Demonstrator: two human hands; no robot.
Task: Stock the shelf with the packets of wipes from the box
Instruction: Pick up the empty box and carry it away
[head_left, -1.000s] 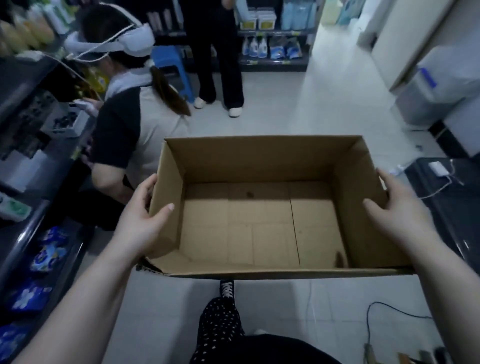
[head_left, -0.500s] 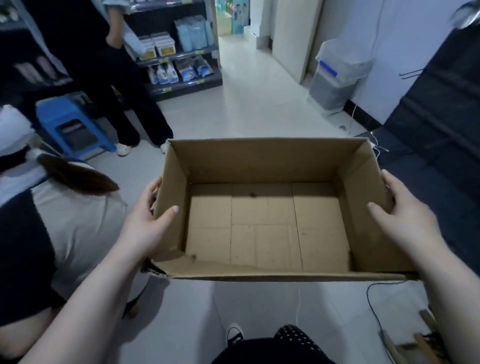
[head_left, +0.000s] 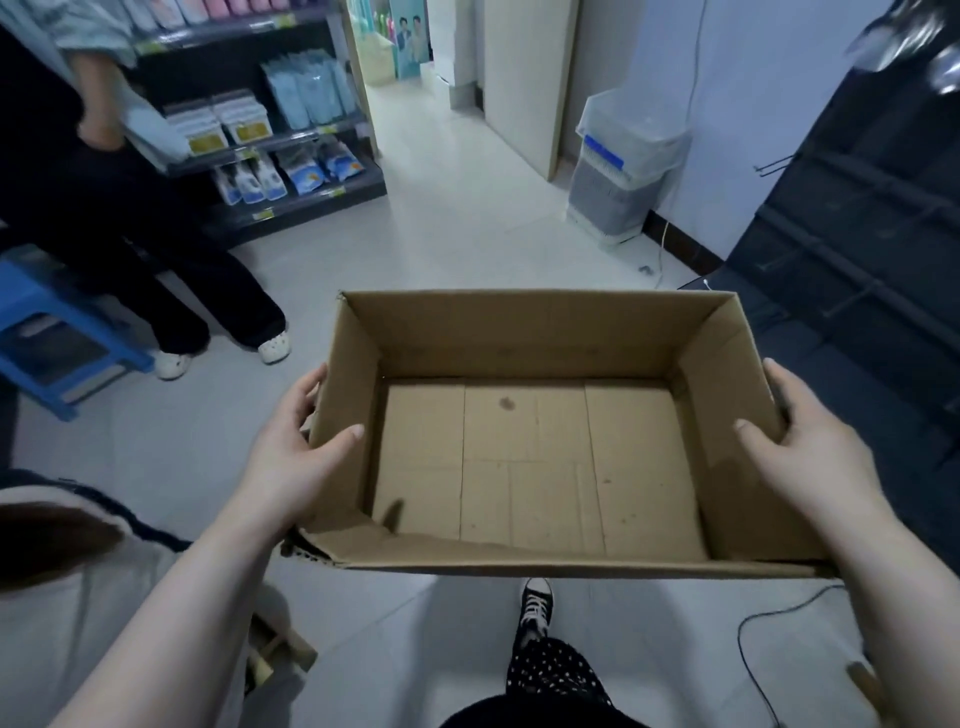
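Observation:
I carry an open brown cardboard box in front of me, above the floor. Its inside is bare; no packets of wipes show in it. My left hand grips the left wall, thumb inside, fingers outside. My right hand grips the right wall the same way. A dark shelf at the back left holds blue and white packets and bottles.
A person in dark trousers stands at the left by a blue stool. Another person crouches at the lower left. A white bin stands by the wall. A dark rack is at the right. A cable lies on the floor.
My view has swung to the right, away from the left shelves and the crouching person, toward the aisle and bin. Both hands keep the same hold on the box.

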